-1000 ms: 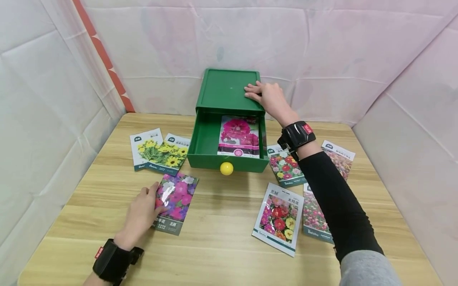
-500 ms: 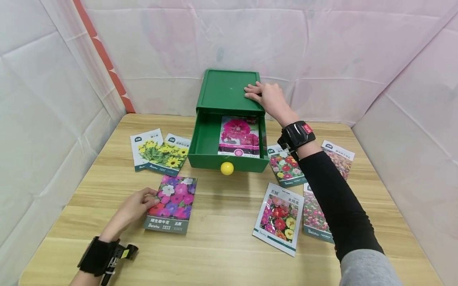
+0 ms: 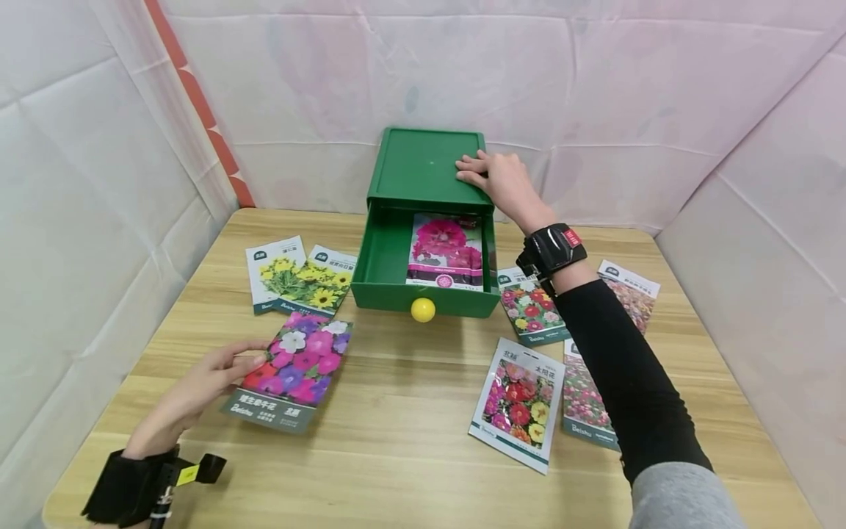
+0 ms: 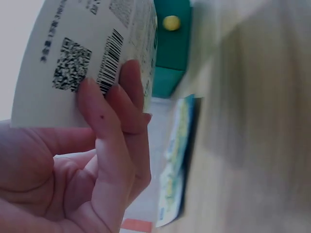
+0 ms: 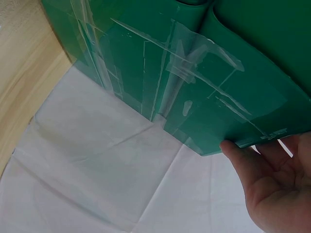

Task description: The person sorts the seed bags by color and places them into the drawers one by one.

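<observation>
My left hand (image 3: 198,386) pinches the left edge of a seed packet (image 3: 291,371) printed with pink and purple flowers and holds it tilted just above the table. The left wrist view shows the packet's white back (image 4: 82,53) with barcode, my fingers (image 4: 114,136) curled under it. My right hand (image 3: 496,180) rests flat on the top right of a green drawer box (image 3: 423,165), thumb at its side edge (image 5: 238,148). The drawer (image 3: 380,261) is pulled out, with a yellow knob (image 3: 423,309). A pink-flower packet (image 3: 446,250) lies inside.
Two yellow-flower packets (image 3: 300,279) lie left of the drawer. Several more flower packets (image 3: 518,400) lie on the right half of the wooden table (image 3: 410,441), partly under my right forearm. White fabric walls enclose the table on three sides.
My left hand has lifted the purple-flower packet off the table and drawn it left and toward me, tilting it. The right hand has stayed on the box.
</observation>
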